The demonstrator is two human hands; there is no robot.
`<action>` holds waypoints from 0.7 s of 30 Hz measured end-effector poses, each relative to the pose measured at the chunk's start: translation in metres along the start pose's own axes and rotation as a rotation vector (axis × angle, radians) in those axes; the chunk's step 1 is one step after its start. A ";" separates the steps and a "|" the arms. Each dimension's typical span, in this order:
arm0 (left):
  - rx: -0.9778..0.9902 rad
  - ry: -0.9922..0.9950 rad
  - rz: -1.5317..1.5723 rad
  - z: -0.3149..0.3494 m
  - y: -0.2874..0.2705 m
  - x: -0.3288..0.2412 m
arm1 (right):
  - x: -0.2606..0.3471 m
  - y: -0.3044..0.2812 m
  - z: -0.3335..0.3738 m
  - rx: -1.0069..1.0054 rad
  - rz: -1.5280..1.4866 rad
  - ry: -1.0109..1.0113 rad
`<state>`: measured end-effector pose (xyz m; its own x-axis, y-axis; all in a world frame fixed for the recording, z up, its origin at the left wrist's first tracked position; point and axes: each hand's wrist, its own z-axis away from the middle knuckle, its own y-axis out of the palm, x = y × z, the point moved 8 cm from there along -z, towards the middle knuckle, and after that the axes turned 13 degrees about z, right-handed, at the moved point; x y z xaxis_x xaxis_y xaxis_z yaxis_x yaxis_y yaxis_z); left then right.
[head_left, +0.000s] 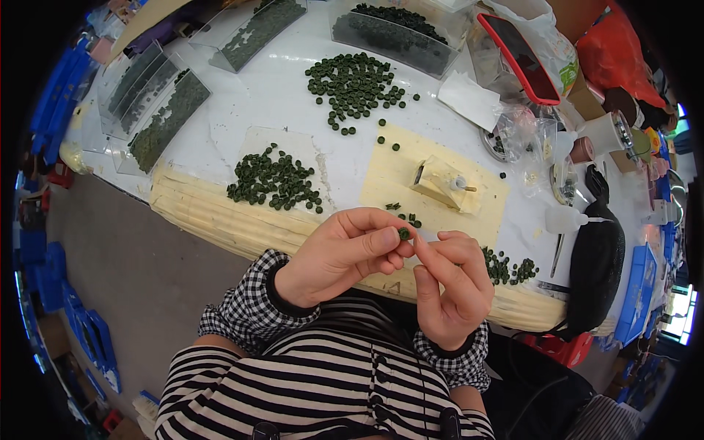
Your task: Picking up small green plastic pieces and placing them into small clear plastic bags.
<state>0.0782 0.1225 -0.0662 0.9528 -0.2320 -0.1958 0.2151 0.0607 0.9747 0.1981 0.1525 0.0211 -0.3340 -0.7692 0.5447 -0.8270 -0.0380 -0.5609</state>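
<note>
Between thumb and fingertips my left hand (352, 249) pinches a small round dark-green piece (403, 233), disc-like with a marked face. My right hand (456, 282) is beside it, index fingertip at the piece's right edge, the other fingers curled; whether it holds anything too small to see I cannot make out. A few loose green pieces (415, 221) lie just beyond the fingertips on a yellow sheet (381, 176). On that sheet stands a small cream block-shaped holder (442, 187) with a white nozzle-like tip. Piles of like pieces lie left (275, 180), farther back (352, 84) and right (506, 268).
Clear bins of green pieces (170, 121) stand along the back. At right are a red-framed phone (519, 59), a white tissue (469, 100), a white squeeze bottle (566, 219), tweezers (557, 253) and a black bag (598, 257). Yellow padding (213, 213) lines the table's near edge.
</note>
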 end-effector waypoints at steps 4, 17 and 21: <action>-0.004 0.032 -0.039 0.000 0.001 -0.001 | 0.001 -0.001 0.000 -0.005 0.010 -0.004; -0.018 0.458 -0.772 0.012 0.026 -0.028 | -0.002 0.003 0.001 0.006 -0.011 0.000; 0.001 0.470 -0.816 0.013 0.027 -0.029 | -0.003 0.003 0.001 0.015 -0.021 0.009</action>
<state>0.0535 0.1188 -0.0326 0.4962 0.2132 -0.8416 0.8545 0.0514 0.5168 0.1973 0.1541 0.0171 -0.3206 -0.7623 0.5623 -0.8272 -0.0638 -0.5583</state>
